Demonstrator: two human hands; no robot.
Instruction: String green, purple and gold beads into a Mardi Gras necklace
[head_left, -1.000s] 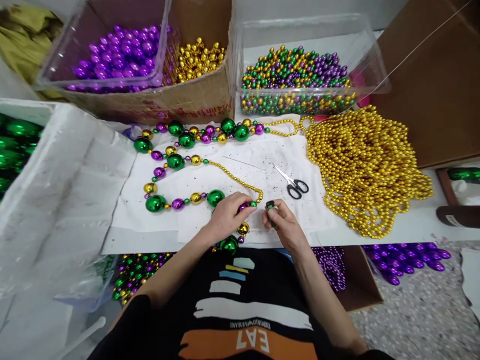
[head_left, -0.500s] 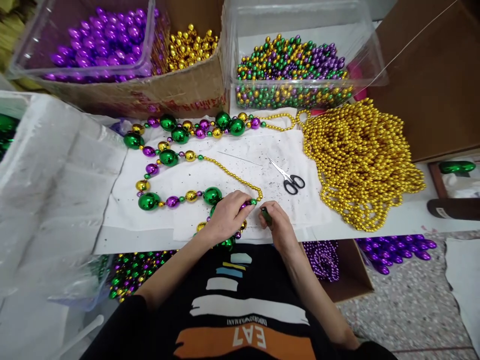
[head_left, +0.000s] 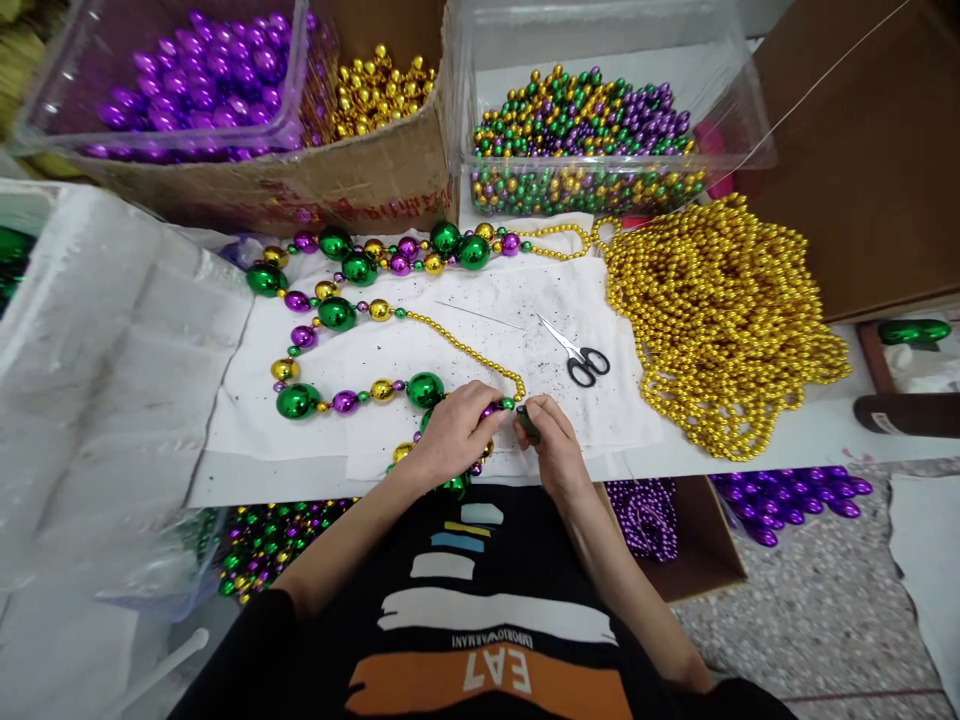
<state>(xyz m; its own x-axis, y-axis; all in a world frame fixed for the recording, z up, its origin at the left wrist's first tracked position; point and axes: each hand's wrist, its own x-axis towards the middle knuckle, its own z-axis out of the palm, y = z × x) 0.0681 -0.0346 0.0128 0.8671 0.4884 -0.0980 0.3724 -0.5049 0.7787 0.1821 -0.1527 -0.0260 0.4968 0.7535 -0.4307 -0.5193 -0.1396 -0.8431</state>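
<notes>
My left hand point(head_left: 459, 430) is closed, pinching a bead necklace point(head_left: 345, 402) by a purple and a green bead at its end, where a thin gold bead strand joins. The necklace of large green, gold and purple beads loops over the white cloth point(head_left: 247, 430), partly hidden under this hand. In my right hand point(head_left: 556, 445) is a small green lighter point(head_left: 528, 424), its dark top close to the pinched beads. Black-handled scissors point(head_left: 576, 352) lie partly open beyond my right hand, with a long needle point(head_left: 480, 316) to their left.
A heap of gold bead strands point(head_left: 727, 320) lies at the right. Behind the cloth stand a clear bin of mixed beads point(head_left: 615, 165) and a cardboard box point(head_left: 360, 185) with gold beads and a bin of purple ones. A white-lined box point(head_left: 120, 320) is at the left.
My right hand has moved slightly left with the lighter, bringing its top nearer to the beads. My left hand stays in place on the necklace.
</notes>
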